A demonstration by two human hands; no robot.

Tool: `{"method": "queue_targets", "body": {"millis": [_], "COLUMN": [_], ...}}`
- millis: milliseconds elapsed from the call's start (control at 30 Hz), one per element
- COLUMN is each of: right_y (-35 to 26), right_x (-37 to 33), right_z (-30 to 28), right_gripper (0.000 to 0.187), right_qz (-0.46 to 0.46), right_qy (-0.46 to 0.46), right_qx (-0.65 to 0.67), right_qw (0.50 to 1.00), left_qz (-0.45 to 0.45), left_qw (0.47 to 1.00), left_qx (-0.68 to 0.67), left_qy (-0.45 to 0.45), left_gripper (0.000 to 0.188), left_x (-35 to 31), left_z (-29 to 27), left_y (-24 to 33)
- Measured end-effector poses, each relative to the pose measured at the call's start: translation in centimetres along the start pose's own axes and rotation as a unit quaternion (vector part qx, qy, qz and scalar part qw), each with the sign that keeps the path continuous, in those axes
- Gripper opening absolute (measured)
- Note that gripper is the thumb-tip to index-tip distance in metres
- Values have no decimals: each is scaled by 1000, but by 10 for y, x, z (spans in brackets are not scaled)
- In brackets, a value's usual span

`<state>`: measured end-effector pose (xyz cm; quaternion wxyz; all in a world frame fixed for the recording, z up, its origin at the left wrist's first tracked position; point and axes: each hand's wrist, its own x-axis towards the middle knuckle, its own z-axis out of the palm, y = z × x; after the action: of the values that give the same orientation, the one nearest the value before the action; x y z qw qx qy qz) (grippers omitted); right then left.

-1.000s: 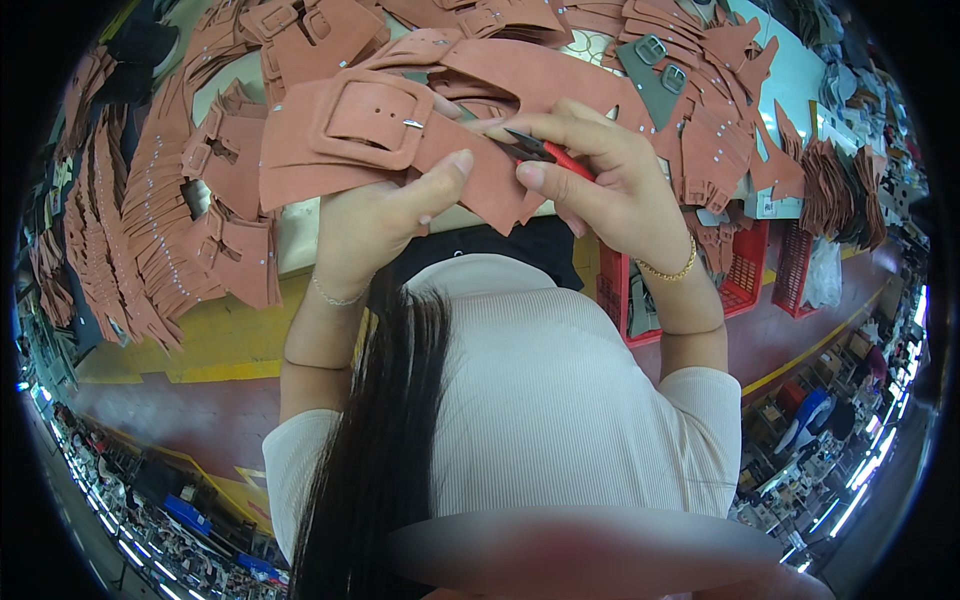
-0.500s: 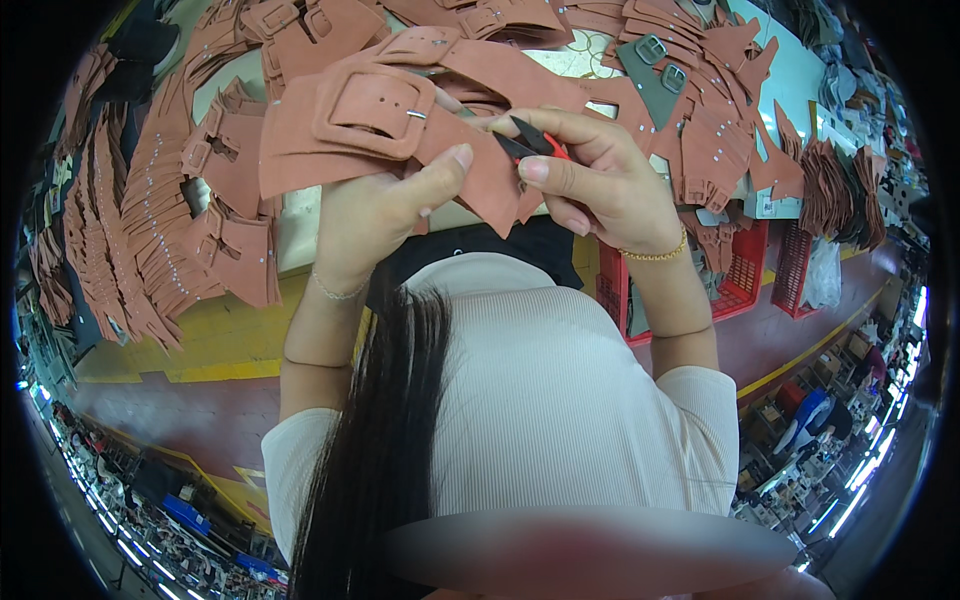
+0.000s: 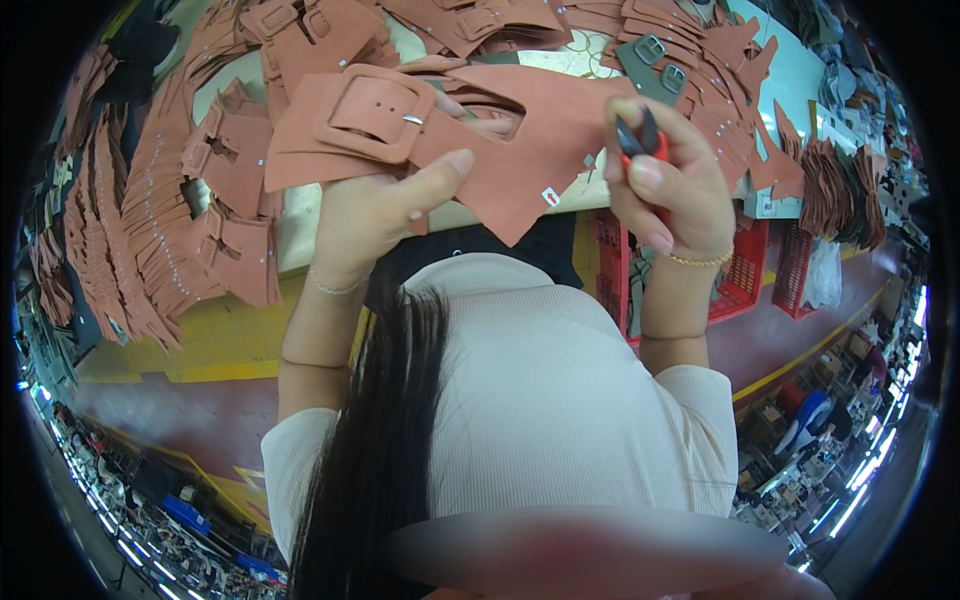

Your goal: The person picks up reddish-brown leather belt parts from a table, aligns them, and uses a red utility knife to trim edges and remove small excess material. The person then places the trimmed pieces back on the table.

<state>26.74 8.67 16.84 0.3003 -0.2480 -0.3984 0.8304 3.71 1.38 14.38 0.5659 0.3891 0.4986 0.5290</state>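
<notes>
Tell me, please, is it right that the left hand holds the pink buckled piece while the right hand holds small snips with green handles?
Not quite: the head view shows red handles on the small snips, not green ones. The left hand does hold the pink buckled piece, and the right hand the snips.

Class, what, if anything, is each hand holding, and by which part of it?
The left hand holds a buckled salmon piece by its lower edge, near the buckle; the right hand holds snips by their red handles.
</notes>
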Motion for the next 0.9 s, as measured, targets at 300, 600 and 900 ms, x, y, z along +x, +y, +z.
{"method": "queue_targets", "body": {"millis": [300,600,900], "right_y": [-20,-34,-28], "right_x": [-19,-1,15], "right_z": [-5,22,25], "right_gripper": [54,37,35], "right_qz": [-115,-138,-123], "right_qy": [-123,-40,-104], "right_qx": [-362,-478,-568], "right_qw": [917,866,807], "left_qz": [20,-13,33], "left_qw": [991,998,999], "left_qx": [-123,-29,9], "left_qy": [-47,-47,5], "left_gripper": [36,41,40], "left_x": [5,2,-7], "left_z": [2,-1,7], "left_y": [8,10,19]}}
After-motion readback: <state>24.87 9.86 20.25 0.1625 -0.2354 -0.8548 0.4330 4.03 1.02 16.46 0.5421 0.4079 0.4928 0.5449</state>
